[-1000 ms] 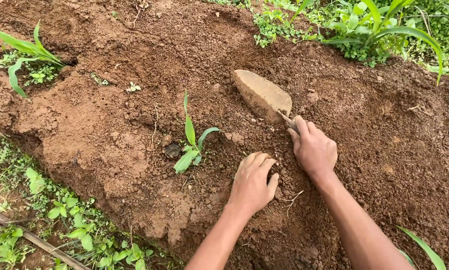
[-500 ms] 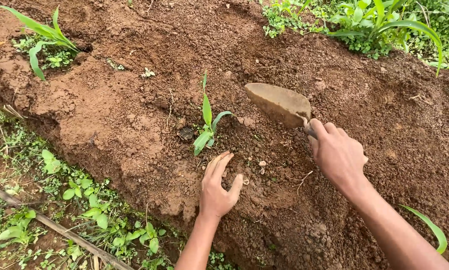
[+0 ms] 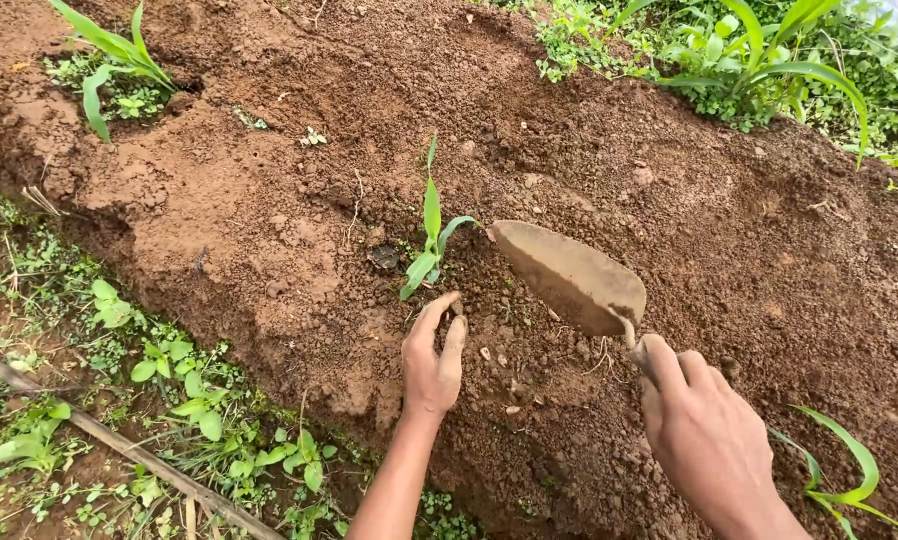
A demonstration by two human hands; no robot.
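Soil (image 3: 269,230), reddish brown and crumbly, forms the raised bed we work on outdoors, weeds (image 3: 169,400) along its lower edge. Our left hand (image 3: 431,362) lies flat on the dirt, fingers together and straight, holding nothing; a seedling (image 3: 431,235) stands just beyond its fingertips. Our right hand (image 3: 704,435) is wrapped around a trowel (image 3: 569,275), probably by its handle, which the fingers hide. The blade hovers beside the seedling.
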